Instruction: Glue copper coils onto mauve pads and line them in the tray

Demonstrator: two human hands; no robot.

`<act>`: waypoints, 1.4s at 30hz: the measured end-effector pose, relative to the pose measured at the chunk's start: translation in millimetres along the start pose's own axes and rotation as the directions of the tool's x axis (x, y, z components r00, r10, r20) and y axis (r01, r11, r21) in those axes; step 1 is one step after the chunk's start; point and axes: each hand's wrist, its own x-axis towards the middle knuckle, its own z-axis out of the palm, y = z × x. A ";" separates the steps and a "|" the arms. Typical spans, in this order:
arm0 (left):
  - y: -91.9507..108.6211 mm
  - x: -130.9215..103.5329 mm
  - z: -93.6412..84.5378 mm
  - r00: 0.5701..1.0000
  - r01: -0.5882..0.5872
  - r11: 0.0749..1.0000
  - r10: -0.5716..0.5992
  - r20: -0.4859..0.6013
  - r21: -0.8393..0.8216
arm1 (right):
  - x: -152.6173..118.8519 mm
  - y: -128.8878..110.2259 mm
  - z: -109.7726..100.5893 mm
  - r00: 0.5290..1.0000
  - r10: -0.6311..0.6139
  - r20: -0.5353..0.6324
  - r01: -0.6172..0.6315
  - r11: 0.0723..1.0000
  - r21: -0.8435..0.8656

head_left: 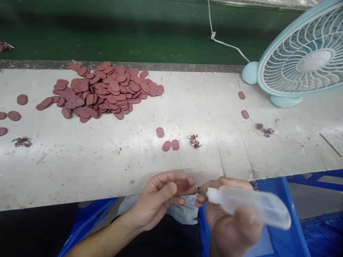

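Note:
Between the thumb and fingers of my left hand is a small dark-red oval piece, held just in front of the table edge. My right hand, partly blurred, grips a translucent squeeze bottle lying almost level. Its narrow tip points left, close to the held piece; whether they touch I cannot tell. Beyond my hands, a loose oval piece lies with two others, beside a small clump of dark-red and white bits.
A large heap of red oval pieces covers the back left of the white table. At the right stands a light-blue fan with a white cord. Blue crates sit below the front edge. Green surface lies behind.

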 end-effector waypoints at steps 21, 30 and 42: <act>18.7 -8.1 -10.9 0.988 -0.098 0.994 0.103 -0.118 0.043 | 76.9 16.4 9.8 0.978 -0.176 0.112 0.203 0.685 -0.700; 12.8 -10.6 -13.4 0.977 -0.160 0.983 0.171 -0.130 0.091 | 48.2 -6.6 3.4 0.997 -0.075 0.014 0.071 0.841 -0.537; 8.1 -7.4 -3.9 0.968 -0.227 0.956 0.243 -0.065 0.184 | 6.9 -10.6 25.7 0.969 0.049 0.241 -0.011 0.988 -0.157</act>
